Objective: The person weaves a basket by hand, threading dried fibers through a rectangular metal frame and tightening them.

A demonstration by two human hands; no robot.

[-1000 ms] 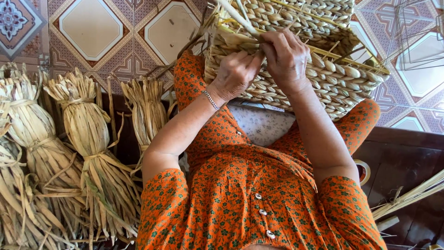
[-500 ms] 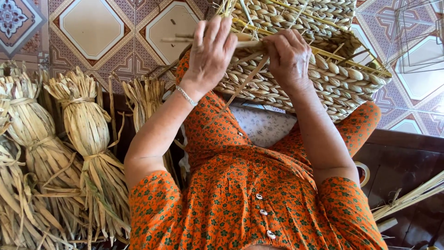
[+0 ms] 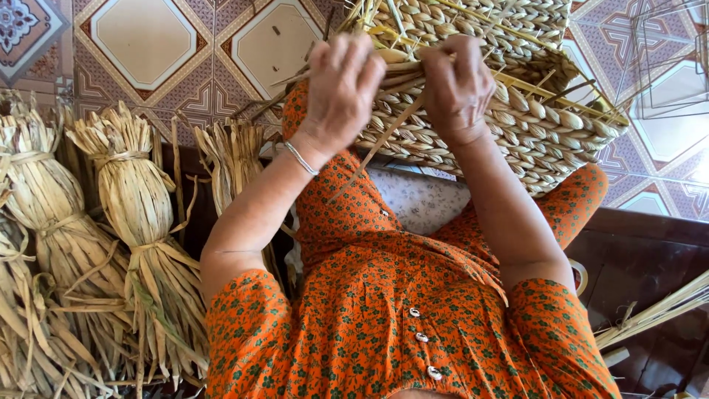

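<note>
Patterned floor tiles underneath, beige and maroon. Left hand fingers curled shut around pale straw strands at the rim of a woven straw basket (resting on the lap, tipped toward the body). Right hand fingers closed on the same strands, just beside the left, knuckles up. Silver bracelet on the left wrist. Orange flowered dress below. Tied bundles of dried straw off to the left, well apart from the basket.
</note>
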